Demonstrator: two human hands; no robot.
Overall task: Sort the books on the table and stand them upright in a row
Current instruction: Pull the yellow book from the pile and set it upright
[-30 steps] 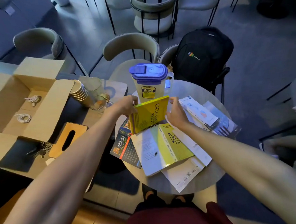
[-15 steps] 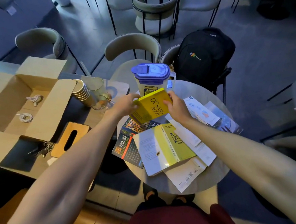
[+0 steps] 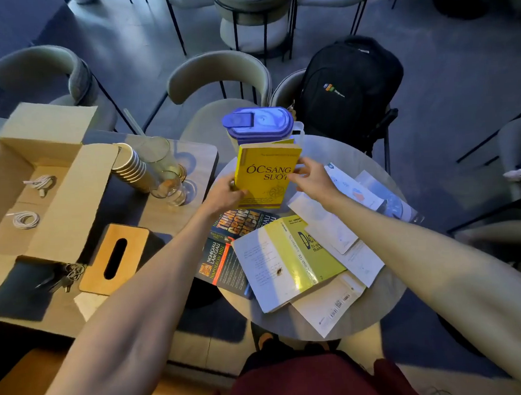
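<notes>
A yellow book (image 3: 264, 178) stands nearly upright at the back of the round table (image 3: 381, 306), its cover facing me, right against a plastic pitcher with a blue lid (image 3: 258, 122). My left hand (image 3: 222, 195) grips its left edge and my right hand (image 3: 309, 180) its right edge. In front of it lie a dark book (image 3: 242, 223), a black book (image 3: 222, 266) and a yellow-green book (image 3: 291, 260) with its cover folded open, all flat and overlapping. White papers (image 3: 332, 235) lie under and beside them.
An open cardboard box (image 3: 52, 193) with white cables, a stack of paper cups (image 3: 129, 171), two glasses (image 3: 169, 185), a wooden tissue box (image 3: 115, 260) and keys (image 3: 66, 277) sit on the left table. A chair (image 3: 217, 77) and a black backpack (image 3: 347, 89) stand behind the round table.
The yellow book has turned from a sideways tilt to nearly upright and moved back against the pitcher. Both hands stayed on it.
</notes>
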